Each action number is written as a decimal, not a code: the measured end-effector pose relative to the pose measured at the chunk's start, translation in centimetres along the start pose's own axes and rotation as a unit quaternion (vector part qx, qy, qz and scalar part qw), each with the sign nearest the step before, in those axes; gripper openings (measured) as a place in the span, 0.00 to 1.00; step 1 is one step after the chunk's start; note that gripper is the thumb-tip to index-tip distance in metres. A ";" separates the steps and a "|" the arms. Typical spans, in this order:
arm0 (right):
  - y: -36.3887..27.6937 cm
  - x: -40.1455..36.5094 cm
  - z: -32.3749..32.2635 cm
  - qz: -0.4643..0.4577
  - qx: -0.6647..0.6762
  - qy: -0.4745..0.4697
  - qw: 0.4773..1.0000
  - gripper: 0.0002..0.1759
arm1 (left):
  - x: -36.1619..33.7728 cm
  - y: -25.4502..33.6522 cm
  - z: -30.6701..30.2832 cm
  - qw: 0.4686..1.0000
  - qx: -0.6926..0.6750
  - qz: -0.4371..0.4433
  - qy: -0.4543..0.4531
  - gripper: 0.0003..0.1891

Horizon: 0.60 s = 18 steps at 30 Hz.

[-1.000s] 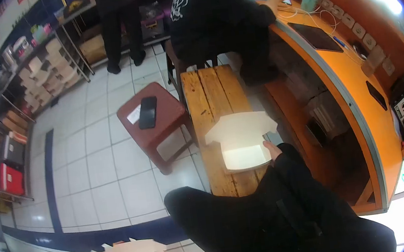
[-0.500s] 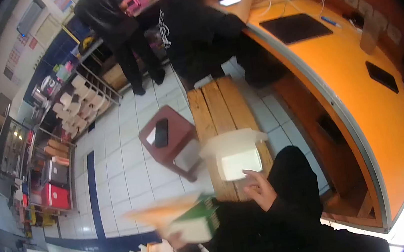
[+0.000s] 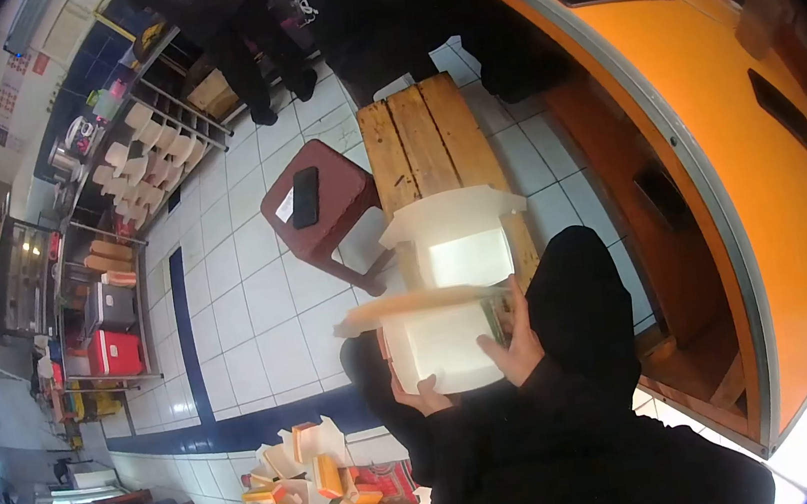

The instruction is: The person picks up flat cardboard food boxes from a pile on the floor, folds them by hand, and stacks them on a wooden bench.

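Between my two hands is an open paperboard food box (image 3: 450,342), white inside, its lid flap standing up along the far side. My left hand (image 3: 421,398) grips its near left corner, the thumb over the inside edge. On the right wall, my right hand (image 3: 518,344) has its thumb inside and its fingers against the outside. A second open food box (image 3: 470,256) sits just beyond on the wooden bench (image 3: 428,138). Low at my left lies a heap of loose food boxes (image 3: 328,498), white, orange and green.
A maroon stool (image 3: 340,184) bearing a black phone (image 3: 306,197) stands left of the bench. An orange counter (image 3: 716,173) runs along the right. Two people in dark clothes (image 3: 386,27) are ahead. Stacked boxes (image 3: 146,168) fill a rack at the left.
My left hand has brought the food box from the left to in front of me. My right hand, open before, now holds it too. The box shows its white inside. The view has tilted down.
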State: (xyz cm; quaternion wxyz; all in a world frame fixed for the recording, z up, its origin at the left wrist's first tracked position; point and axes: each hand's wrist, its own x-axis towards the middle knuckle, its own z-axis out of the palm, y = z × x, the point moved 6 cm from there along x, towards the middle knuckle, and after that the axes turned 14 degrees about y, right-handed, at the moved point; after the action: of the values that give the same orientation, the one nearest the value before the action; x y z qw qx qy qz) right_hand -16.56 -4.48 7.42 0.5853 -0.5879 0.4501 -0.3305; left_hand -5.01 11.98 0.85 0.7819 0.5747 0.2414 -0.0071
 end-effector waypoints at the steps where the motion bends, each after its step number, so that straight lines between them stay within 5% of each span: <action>1: -0.1 0.3 0.0 0.024 0.043 0.003 0.999 0.53 | 2.0 -1.9 -1.2 1.000 0.015 0.004 0.000 0.27; 3: 0.5 0.9 -0.4 0.051 0.036 0.006 0.998 0.52 | 3.6 -1.8 -2.1 0.999 0.046 0.010 0.002 0.26; 5: 1.3 1.2 -0.9 0.041 0.037 0.032 0.998 0.51 | 2.6 -0.6 0.4 0.966 -0.004 -0.236 -0.110 0.19; 9: 1.3 2.0 -1.7 0.034 0.047 0.045 0.997 0.48 | 7.2 -3.3 -1.8 0.969 0.000 -0.233 -0.075 0.15; 10: 1.6 2.2 -1.8 0.033 0.055 0.043 0.997 0.45 | 10.2 -4.0 -1.7 0.954 0.223 0.006 -0.202 0.17; 12: 1.4 2.6 -1.8 0.031 0.064 0.033 0.997 0.42 | 10.5 -4.4 -1.1 0.822 0.420 0.245 -0.297 0.19; 13: 1.0 2.7 -2.1 0.056 0.117 0.054 0.990 0.39 | 9.5 -3.8 -1.2 0.841 0.367 0.306 -0.255 0.20; 15: 1.7 3.5 -2.7 0.112 0.187 0.072 0.973 0.35 | 5.9 -0.6 0.3 0.883 0.318 0.249 -0.238 0.22; 16: 1.8 4.3 -3.4 0.030 0.152 0.100 0.983 0.31 | 4.0 1.1 1.2 0.903 0.291 0.221 -0.228 0.23; 18: 1.5 5.6 -4.5 0.067 0.143 0.067 0.985 0.26 | 1.6 2.6 2.5 0.964 0.188 -0.036 -0.184 0.23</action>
State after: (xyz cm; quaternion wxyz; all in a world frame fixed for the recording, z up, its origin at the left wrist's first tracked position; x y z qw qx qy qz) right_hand -18.78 -11.19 5.63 0.6528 -0.4429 0.4747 -0.3904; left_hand -1.99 11.04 3.08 0.6902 0.6908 0.1081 -0.1862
